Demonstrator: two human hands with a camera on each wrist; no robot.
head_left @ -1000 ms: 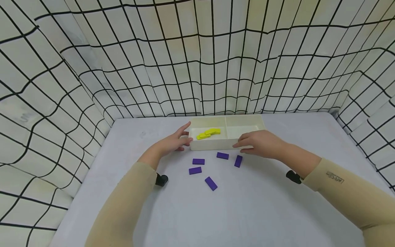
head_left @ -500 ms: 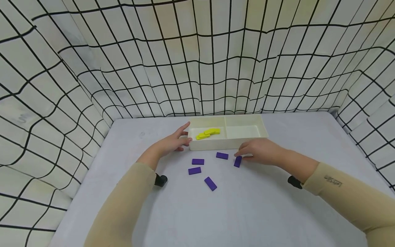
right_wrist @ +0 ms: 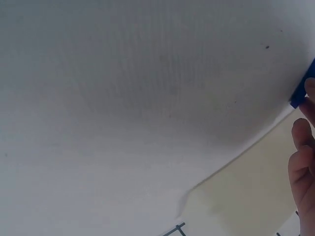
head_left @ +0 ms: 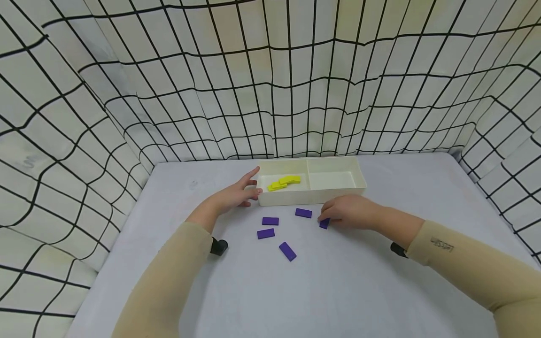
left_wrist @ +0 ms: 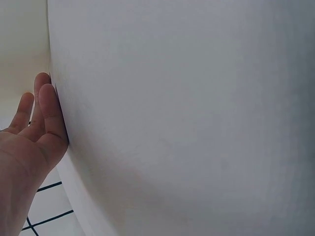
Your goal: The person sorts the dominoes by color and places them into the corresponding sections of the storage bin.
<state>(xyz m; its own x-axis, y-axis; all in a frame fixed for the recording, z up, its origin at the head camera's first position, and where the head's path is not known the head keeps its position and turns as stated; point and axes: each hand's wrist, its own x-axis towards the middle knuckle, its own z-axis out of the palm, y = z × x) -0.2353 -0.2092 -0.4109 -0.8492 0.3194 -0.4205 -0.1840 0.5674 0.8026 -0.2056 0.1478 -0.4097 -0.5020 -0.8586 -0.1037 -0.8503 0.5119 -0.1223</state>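
At the left end of a white two-compartment box [head_left: 287,199], my left hand [head_left: 235,195] rests with its fingers extended, thumb and fingertips at the end wall. The same hand [left_wrist: 29,137] appears in the left wrist view beside the pale box side. In front of the box's right half, my right hand [head_left: 352,212] pinches a small purple block [head_left: 324,224] between thumb and fingers; part of the block is hidden. It looks blue in the right wrist view, where the block [right_wrist: 299,93] lies under a fingertip. Several yellow blocks [head_left: 289,180] lie in the left compartment.
More purple blocks lie scattered on the white tabletop [head_left: 338,286]: one block [head_left: 303,212] close to the box front, two stacked apart on the left, and a slanted block [head_left: 287,251] nearest me. Black-grid netting [head_left: 291,94] rises behind and on both sides.
My right hand has come down from the box's front edge to the nearby purple block and taken it between thumb and fingers. The left hand has stayed at the box end.
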